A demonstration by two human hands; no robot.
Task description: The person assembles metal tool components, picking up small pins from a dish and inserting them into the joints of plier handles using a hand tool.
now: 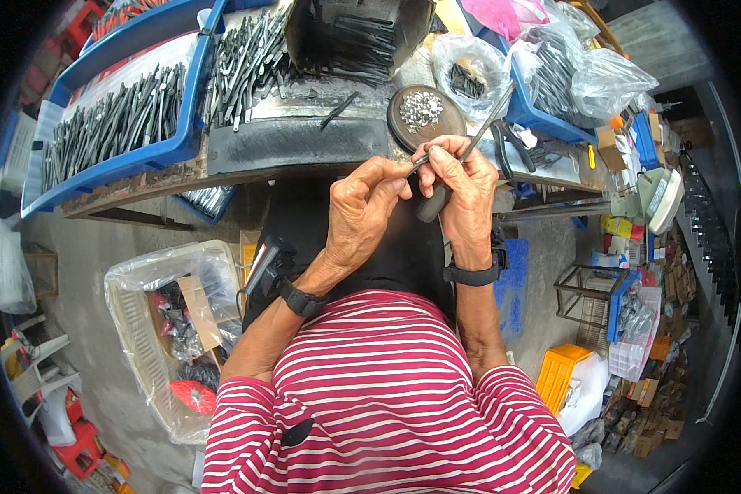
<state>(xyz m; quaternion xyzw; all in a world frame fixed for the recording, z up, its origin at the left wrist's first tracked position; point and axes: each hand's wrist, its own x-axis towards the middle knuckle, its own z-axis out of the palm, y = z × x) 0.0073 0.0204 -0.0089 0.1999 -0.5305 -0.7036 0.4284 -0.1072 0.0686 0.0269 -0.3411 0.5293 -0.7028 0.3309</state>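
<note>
My left hand (358, 214) is closed, thumb and fingers pinching a thin dark piece (415, 166) just in front of the bench edge. My right hand (467, 198) meets it there, fingertips at the piece's other end. Tucked in my right hand is a long-shafted tool (487, 123); its dark grip points down toward my lap and its slim shaft slants up and right. Whether it is a screwdriver or a file I cannot tell. Just beyond my fingers sits a round brown dish (397, 132) holding a heap of small shiny metal parts (420, 109).
Black-handled pliers (512, 150) lie right of the dish. A single dark strip (340, 109) rests on the bench. Many similar strips fill a blue tray (191, 123) and an open box (412, 49). A plastic-lined crate (128, 329) stands on the floor at left.
</note>
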